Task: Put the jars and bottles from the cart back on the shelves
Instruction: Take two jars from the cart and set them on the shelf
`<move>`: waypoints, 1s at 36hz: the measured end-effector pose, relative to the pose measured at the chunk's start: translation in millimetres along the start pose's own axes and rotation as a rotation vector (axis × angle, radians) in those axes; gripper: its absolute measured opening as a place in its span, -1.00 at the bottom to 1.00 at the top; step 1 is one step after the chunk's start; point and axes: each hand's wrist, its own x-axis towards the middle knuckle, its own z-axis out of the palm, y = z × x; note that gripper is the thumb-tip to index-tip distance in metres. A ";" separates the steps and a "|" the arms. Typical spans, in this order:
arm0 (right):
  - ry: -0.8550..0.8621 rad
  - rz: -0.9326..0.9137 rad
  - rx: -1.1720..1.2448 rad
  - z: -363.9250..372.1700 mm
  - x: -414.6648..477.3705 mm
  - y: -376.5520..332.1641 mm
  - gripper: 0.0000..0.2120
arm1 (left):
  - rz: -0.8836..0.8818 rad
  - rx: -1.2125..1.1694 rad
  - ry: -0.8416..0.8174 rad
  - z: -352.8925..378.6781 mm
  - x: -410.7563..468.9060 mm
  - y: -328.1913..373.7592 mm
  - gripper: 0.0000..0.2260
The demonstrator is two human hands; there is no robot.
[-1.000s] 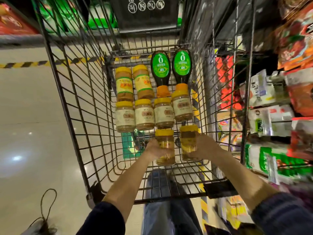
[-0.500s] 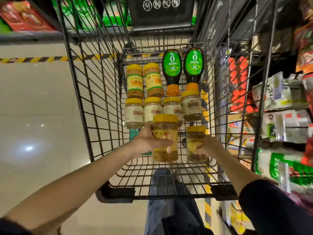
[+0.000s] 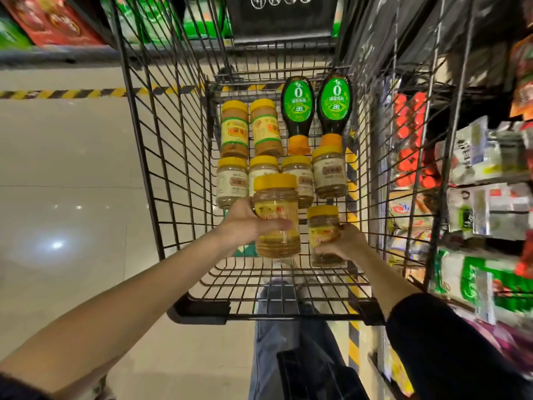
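My left hand (image 3: 245,223) grips a yellow-lidded jar of amber liquid (image 3: 276,203), lifted above the floor of the black wire cart (image 3: 173,157). My right hand (image 3: 343,245) holds a smaller yellow-lidded jar (image 3: 322,223) low in the cart, to the right of the first. Behind them lie several pale jars with yellow lids (image 3: 328,171). Further back lie two brown jars with green-banded labels (image 3: 234,128) and two dark bottles with green labels and orange caps (image 3: 297,111).
Shelves with packets (image 3: 487,203) run close along the cart's right side. A polished floor (image 3: 63,197) with a yellow-black hazard stripe (image 3: 66,93) lies to the left. More shelving with red and green packs (image 3: 52,21) stands at the far end. My legs show under the cart handle.
Both hands have lifted their jars from the cart floor. The left jar has risen higher, now in front of the pale jars. The view has shifted so the cart sits further right.
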 end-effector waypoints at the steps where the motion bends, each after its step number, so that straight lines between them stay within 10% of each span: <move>1: -0.006 -0.019 0.005 -1.8 -3.1 -1.0 -0.28 | -0.003 0.011 0.013 -0.7 -1.8 -0.5 -0.64; 14: 0.009 -0.346 0.150 -44.1 -89.3 -16.0 -0.59 | 0.084 0.019 0.128 -12.0 -68.4 31.5 -0.58; 27: 0.287 -0.683 0.354 -122.6 -247.9 -45.4 -0.42 | 0.366 0.082 0.305 -6.2 -196.1 101.7 0.02; 31: 0.408 -0.772 0.350 -149.8 -313.1 -48.2 -0.07 | 0.484 0.122 0.319 -3.8 -234.6 135.7 -0.33; 36: 0.534 -0.856 0.429 -169.5 -388.7 -40.9 0.09 | 0.635 0.140 0.282 2.1 -275.6 178.6 -0.20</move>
